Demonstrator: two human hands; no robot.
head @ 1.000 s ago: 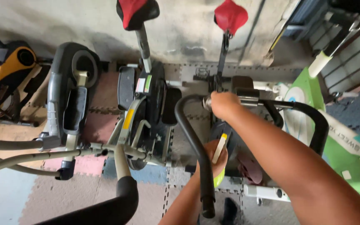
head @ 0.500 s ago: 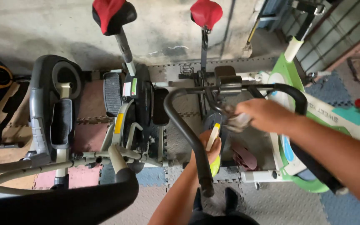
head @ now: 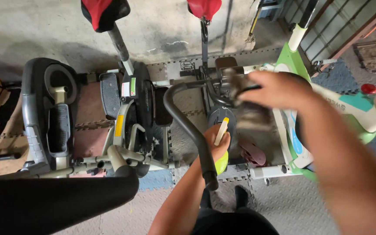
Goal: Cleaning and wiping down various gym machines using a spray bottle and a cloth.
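A grey rag [head: 251, 109], soft and light, is being gripped in the closed right hand [head: 279, 89] at the exercise bike's black handlebar [head: 188, 126]. A yellow-green spray bottle [head: 221, 148], rigid, is being clasped by the left hand [head: 217, 143] just beside the handlebar's near end.

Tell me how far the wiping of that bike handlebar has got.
Under way. The right hand presses a grey cloth near the middle of the black handlebar, blurred with motion. The left hand holds a yellow-green spray bottle low beside the near grip. Whether any part is already clean cannot be told. The near grip and the neighbouring red-seated machine lie away from the cloth.
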